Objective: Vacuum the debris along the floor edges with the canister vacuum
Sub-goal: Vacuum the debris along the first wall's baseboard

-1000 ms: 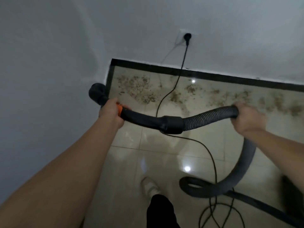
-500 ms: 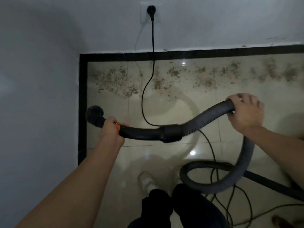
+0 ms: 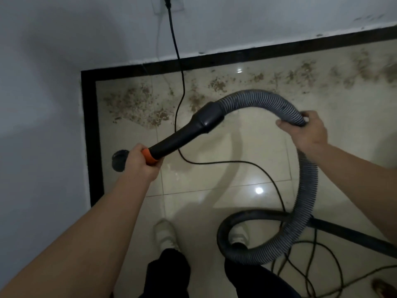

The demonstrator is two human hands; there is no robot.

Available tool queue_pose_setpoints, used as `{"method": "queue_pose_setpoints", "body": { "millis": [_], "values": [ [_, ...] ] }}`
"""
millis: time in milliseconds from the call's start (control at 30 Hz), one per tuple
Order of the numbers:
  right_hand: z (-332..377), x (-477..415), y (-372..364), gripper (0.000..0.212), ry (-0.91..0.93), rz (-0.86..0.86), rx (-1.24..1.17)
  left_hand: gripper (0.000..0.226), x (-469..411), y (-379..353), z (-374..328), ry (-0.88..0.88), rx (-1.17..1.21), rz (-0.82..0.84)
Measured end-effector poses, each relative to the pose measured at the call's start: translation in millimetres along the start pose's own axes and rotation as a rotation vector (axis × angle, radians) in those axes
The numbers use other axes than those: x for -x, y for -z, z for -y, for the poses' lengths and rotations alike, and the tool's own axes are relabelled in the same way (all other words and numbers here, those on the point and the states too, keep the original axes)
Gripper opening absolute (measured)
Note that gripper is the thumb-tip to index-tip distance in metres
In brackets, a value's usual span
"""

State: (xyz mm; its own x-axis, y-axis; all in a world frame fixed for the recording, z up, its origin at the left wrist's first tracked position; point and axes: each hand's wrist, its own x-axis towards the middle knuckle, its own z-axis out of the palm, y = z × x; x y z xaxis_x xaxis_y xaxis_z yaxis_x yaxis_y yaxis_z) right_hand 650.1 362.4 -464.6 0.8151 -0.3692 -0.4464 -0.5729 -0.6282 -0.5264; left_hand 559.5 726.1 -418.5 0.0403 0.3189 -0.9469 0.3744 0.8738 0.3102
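2-handed hold: left hand (image 3: 139, 163) curled round wand (image 3: 171, 143), right hand (image 3: 306, 133) curled round hose (image 3: 268, 100). Positioning step; wand mouth (image 3: 119, 161) held near left wall (image 3: 43, 125). Next: lower onto debris (image 3: 137, 104) along far edge (image 3: 214, 59).

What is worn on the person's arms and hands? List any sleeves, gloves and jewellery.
Nothing is worn. The left hand and right hand are bare, without gloves, and no ring shows. The left forearm and right forearm are bare to the frame's edge: no sleeve, watch or band is in view.
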Motion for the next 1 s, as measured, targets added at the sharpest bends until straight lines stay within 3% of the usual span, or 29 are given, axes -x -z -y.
{"method": "queue_pose_setpoints", "body": {
  "millis": [100, 167, 233, 300, 367, 433, 533, 633, 700, 767, 833, 900, 1000],
  "values": [
    [-48.0, 33.6, -6.0, 0.085, -0.231, 0.138, 0.086, 0.009, -13.0, 7.2, -15.2, 0.012, 0.040, -0.032],
    [-82.4, 68.4, -14.5, 0.069, -0.460, 0.273, 0.093, 0.016, -23.1, 13.6, -24.9, 0.008, 0.040, -0.014],
    [-96.0, 93.8, -30.9, 0.057, -0.699, 0.338, -0.098, 0.011, -31.0, 21.0, -32.8, 0.011, 0.017, 0.033],
    [-89.7, 106.7, -50.4, 0.052, -0.793, 0.285, -0.315, 0.008, -35.3, 27.7, -42.8, 0.009, -0.007, 0.092],
    [-67.8, 110.3, -67.7, 0.046, -0.726, 0.074, -0.464, 0.011, -33.2, 30.8, -57.7, 0.020, 0.001, 0.112],
    [-37.9, 114.0, -79.5, 0.043, -0.540, -0.154, -0.447, 0.014, -25.8, 30.7, -77.3, 0.012, 0.011, 0.098],
    [7.1, 138.0, -86.7, 0.036, -0.185, -0.199, -0.341, 0.004, 0.5, 24.4, -113.9, -0.027, -0.004, 0.138],
    [32.7, 168.9, -83.4, 0.039, -0.021, 0.018, -0.234, 0.010, 24.8, 17.2, -152.2, -0.078, 0.002, 0.174],
    [39.9, 181.3, -77.2, 0.052, -0.103, 0.362, -0.224, 0.006, 40.0, 12.0, -173.1, -0.117, -0.076, 0.250],
    [42.7, 190.4, -69.0, 0.073, -0.198, 0.797, -0.162, 0.019, 53.9, 6.0, -187.8, -0.129, -0.136, 0.378],
    [43.5, 199.6, -63.9, 0.068, -0.171, 1.078, 0.044, 0.026, 66.6, -0.3, -198.3, -0.089, -0.108, 0.499],
    [46.5, 208.2, -68.5, 0.052, -0.086, 1.101, 0.086, 0.027, 78.3, -6.7, -206.3, -0.074, -0.171, 0.582],
    [59.9, 208.8, -87.9, 0.040, 0.274, 0.874, 0.276, 0.020, 94.6, -7.8, -216.3, -0.091, -0.433, 0.630]
  ]
}}
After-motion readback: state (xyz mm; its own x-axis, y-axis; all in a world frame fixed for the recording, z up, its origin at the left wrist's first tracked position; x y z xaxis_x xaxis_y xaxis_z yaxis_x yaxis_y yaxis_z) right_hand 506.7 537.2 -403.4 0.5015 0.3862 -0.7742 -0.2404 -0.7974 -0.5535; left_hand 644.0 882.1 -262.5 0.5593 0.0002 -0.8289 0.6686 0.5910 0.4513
